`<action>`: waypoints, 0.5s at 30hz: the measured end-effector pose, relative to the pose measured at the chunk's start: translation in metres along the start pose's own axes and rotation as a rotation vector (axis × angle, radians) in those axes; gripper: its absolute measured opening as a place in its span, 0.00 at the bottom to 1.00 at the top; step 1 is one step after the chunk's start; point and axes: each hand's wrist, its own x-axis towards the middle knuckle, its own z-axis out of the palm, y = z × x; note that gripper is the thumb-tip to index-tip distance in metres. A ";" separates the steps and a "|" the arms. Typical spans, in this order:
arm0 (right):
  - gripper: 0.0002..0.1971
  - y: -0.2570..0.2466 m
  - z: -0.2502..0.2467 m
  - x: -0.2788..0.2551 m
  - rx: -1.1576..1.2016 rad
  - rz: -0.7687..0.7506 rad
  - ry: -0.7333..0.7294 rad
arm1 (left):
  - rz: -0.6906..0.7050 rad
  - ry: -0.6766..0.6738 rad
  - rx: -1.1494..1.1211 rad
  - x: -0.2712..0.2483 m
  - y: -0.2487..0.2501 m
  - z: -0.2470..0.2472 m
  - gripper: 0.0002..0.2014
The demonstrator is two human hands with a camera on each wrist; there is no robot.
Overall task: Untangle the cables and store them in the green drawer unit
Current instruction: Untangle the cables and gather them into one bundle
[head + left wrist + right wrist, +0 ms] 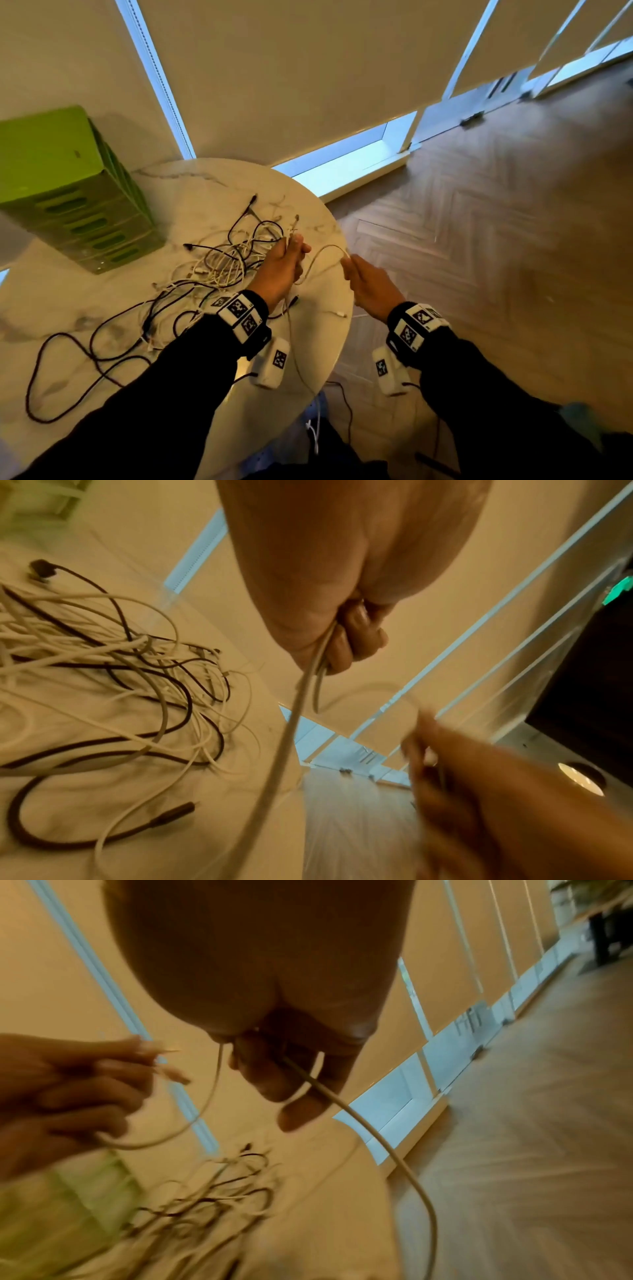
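Right now both hands are up over the near edge of the round marble table point(318, 342), sharing one pale cable point(323, 251). The left hand point(279, 270) has its fingers curled round a gathered bunch of it, with plug ends poking up past the knuckles. The right hand point(371, 286) pinches the same cable further along — a slack loop sags between the two, and from the right hand the cable drops away toward the floor. Behind the left hand lies the rest of the tangle point(191, 281), black and white leads heaped and trailing across the tabletop. The green drawer unit point(68, 192) stands at the far left of the table, well apart from the hands — its drawers all look pushed in.
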 end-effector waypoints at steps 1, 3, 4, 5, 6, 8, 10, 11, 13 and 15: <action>0.16 0.011 -0.008 0.003 -0.136 0.037 -0.059 | -0.002 -0.017 -0.063 0.001 0.003 -0.004 0.19; 0.14 0.030 -0.017 0.007 -0.435 0.199 -0.277 | 0.011 -0.059 -0.170 0.001 0.011 -0.011 0.17; 0.18 0.036 -0.018 0.007 -0.518 0.276 -0.341 | 0.021 -0.078 -0.211 -0.001 0.014 -0.013 0.16; 0.23 0.036 -0.016 0.008 -0.525 0.297 -0.370 | 0.032 -0.089 -0.238 -0.002 0.016 -0.014 0.16; 0.28 0.030 -0.011 0.007 -0.482 0.248 -0.378 | 0.045 -0.100 -0.255 -0.003 0.018 -0.014 0.17; 0.35 0.006 0.003 0.007 -0.316 0.052 -0.423 | 0.070 -0.098 -0.251 -0.004 0.020 -0.013 0.18; 0.36 -0.026 0.019 0.005 -0.127 -0.081 -0.487 | 0.102 -0.072 -0.207 -0.004 0.018 -0.015 0.18; 0.35 -0.038 0.026 0.005 -0.048 -0.110 -0.484 | 0.119 -0.054 -0.166 -0.004 0.018 -0.018 0.17; 0.29 -0.060 0.034 0.005 0.023 -0.166 -0.398 | 0.163 -0.002 -0.053 -0.005 0.020 -0.025 0.17; 0.18 -0.071 0.036 0.007 0.013 -0.246 -0.258 | 0.179 0.056 0.012 -0.002 0.019 -0.033 0.17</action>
